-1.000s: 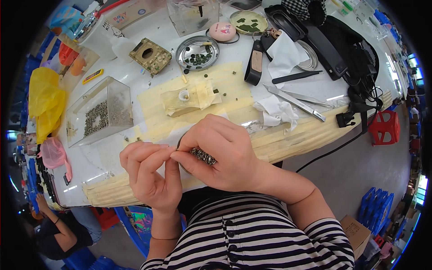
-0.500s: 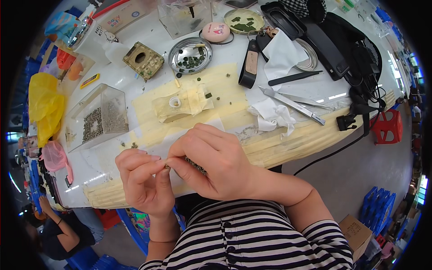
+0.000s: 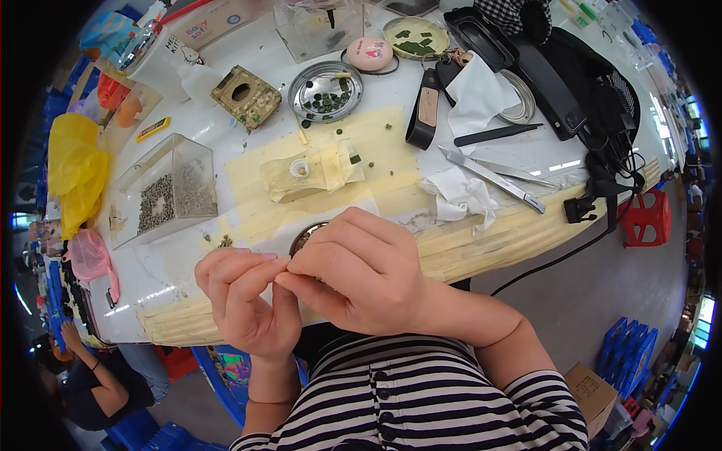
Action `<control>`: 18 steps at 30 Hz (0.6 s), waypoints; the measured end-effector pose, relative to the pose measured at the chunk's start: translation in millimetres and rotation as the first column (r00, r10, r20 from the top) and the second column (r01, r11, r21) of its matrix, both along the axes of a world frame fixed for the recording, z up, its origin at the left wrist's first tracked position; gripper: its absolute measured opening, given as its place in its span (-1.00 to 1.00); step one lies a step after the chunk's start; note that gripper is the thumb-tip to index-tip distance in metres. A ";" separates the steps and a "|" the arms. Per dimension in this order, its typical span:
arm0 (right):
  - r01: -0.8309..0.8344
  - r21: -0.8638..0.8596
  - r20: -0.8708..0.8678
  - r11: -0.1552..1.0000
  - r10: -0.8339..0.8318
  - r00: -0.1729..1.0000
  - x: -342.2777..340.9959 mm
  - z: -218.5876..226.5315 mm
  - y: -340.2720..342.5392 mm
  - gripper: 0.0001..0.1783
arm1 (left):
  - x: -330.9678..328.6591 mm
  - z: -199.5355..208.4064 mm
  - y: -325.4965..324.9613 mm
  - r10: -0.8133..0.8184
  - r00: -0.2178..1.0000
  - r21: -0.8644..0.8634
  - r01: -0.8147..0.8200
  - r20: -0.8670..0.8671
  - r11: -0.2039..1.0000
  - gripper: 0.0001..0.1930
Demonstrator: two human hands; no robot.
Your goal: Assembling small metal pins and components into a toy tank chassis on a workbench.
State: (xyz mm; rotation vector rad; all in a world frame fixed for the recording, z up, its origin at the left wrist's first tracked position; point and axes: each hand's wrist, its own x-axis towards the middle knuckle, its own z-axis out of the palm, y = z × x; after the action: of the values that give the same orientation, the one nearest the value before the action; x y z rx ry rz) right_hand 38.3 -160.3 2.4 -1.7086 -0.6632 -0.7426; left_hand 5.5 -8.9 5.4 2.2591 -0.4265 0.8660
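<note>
A: Where are the hands?

B: Together, above the front edge of the bench [image 3: 173,264], left of that edge's middle.

A: How is the left hand [image 3: 252,301]?

B: Narrow. Thumb and forefinger are drawn in toward the fingertips of the right hand [image 3: 361,274], the other fingers loosely bent. I cannot tell whether a small bit is pinched there.

A: And the right one?

B: Curled, its back upward, thumb and forefinger close together. I cannot tell whether it grips anything; the fingers hide it.

A: What about the round dish [image 3: 303,236]?

B: Near the front edge, mostly hidden by the right hand, with part of its rim showing past the forefinger. I cannot tell if it is held or rests on the bench.

A: What lies behind it?

B: A taped block [image 3: 280,184] with a white ring [image 3: 299,174] on top. Farther toward the back edge, a metal plate [image 3: 320,71] carries dark green pieces [image 3: 327,102].

A: Left of those?

B: A clear box [image 3: 193,154] of grey bits [image 3: 156,207], then a yellow bag [image 3: 75,173] at the left edge.

A: And right?

B: A crumpled tissue [image 3: 459,197] near the front edge, silver tweezers [image 3: 492,180] just beside it, and a black tool [image 3: 492,134] behind them.
</note>
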 end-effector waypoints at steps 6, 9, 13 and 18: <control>-0.027 -0.004 -0.029 1.000 0.027 0.999 0.9 -0.4 -1.0 -0.81 | -0.3 -1.4 1.0 -0.010 1.000 -0.030 0.010 -0.005 0.999 -0.88; -0.076 -0.015 -0.088 0.997 0.074 0.993 0.7 -0.3 -3.6 -0.84 | -0.2 -0.5 3.2 -0.028 1.000 -0.064 0.028 -0.005 0.998 -0.89; -0.120 -0.025 -0.131 0.992 0.116 0.985 1.0 0.7 -4.2 -0.88 | -1.1 -1.2 4.5 -0.043 0.999 -0.103 0.043 -0.002 0.994 -0.89; -0.151 -0.049 -0.171 0.987 0.141 0.975 1.2 -1.0 -3.7 -0.90 | -1.9 -1.0 5.5 -0.052 0.999 -0.125 0.052 -0.002 0.991 -0.88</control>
State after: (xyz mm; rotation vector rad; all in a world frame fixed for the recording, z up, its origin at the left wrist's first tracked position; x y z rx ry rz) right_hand 39.4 -163.9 1.4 -1.7355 -0.6923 -0.4746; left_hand 3.7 -3.4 4.4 2.1259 -0.4150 0.8361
